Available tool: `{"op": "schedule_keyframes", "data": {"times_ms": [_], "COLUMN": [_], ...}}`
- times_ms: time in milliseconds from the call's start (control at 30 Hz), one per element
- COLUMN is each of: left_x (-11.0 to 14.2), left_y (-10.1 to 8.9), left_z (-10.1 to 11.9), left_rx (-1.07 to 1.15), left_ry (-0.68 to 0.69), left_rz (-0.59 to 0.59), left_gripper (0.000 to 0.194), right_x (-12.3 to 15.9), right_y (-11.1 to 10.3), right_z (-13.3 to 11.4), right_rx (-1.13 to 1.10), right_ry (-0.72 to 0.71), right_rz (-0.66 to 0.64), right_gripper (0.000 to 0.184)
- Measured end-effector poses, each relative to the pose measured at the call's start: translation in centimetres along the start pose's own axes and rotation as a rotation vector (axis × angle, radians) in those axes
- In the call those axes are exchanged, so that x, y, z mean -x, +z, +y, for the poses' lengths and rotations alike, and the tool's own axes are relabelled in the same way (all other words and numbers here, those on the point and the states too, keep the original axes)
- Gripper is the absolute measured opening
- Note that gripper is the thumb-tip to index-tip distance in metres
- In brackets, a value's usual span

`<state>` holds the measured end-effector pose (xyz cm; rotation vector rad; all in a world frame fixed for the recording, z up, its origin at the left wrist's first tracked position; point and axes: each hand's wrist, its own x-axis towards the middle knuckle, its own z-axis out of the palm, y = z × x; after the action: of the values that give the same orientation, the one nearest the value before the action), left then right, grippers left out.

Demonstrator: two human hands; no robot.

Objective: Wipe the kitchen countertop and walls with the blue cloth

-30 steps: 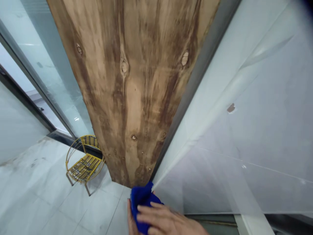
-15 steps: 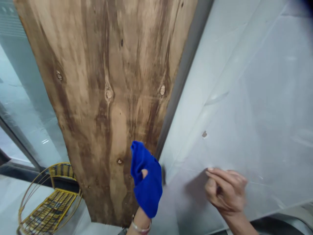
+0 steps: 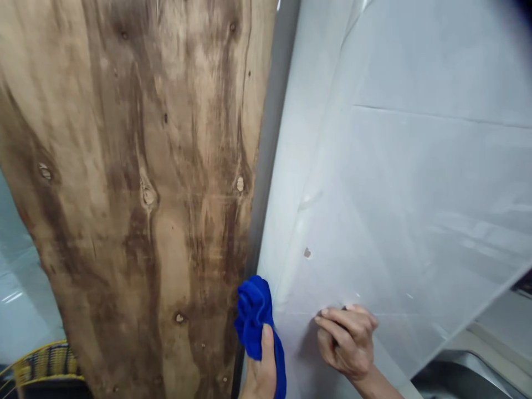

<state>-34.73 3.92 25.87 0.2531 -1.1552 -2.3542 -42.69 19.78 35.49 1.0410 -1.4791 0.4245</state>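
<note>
Live-edge wooden slab (image 3: 137, 183) beside translucent plastic sheeting (image 3: 399, 166). Blue microfiber cloth (image 3: 254, 310) now lowered to slab's right edge, clenched in left hand (image 3: 260, 377), thumb across it. Right hand (image 3: 344, 343) curled against sheeting; pinch or no pinch, cannot tell.

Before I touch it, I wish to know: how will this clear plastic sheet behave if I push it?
The clear plastic sheet is probably light and floppy: creases run across it. A small brown spot, perhaps a hole, suggests it could tear easily.
</note>
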Motion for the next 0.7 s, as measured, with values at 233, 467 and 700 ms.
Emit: {"op": "schedule_keyframes", "data": {"times_ms": [233,467,700], "left_x": [-4.9,-6.2,-7.0], "left_y": [4.9,10.8,15.4], "left_z": [6.6,14.5,20.4], "left_rx": [-0.254,-0.319,-0.302], "left_ry": [0.317,0.543,0.645], "left_rz": [-0.020,-0.162,-0.244], "left_gripper": [0.064,0.064,0.071], "right_x": [0.0,0.7,1.0], "right_y": [0.1,1.4,1.7], "right_z": [0.5,0.7,0.7], "right_rx": [-0.095,-0.139,-0.132], "right_ry": [-0.061,-0.046,-0.028], "right_rz": [-0.008,0.102,0.090], "right_gripper": [0.037,0.030,0.031]}}
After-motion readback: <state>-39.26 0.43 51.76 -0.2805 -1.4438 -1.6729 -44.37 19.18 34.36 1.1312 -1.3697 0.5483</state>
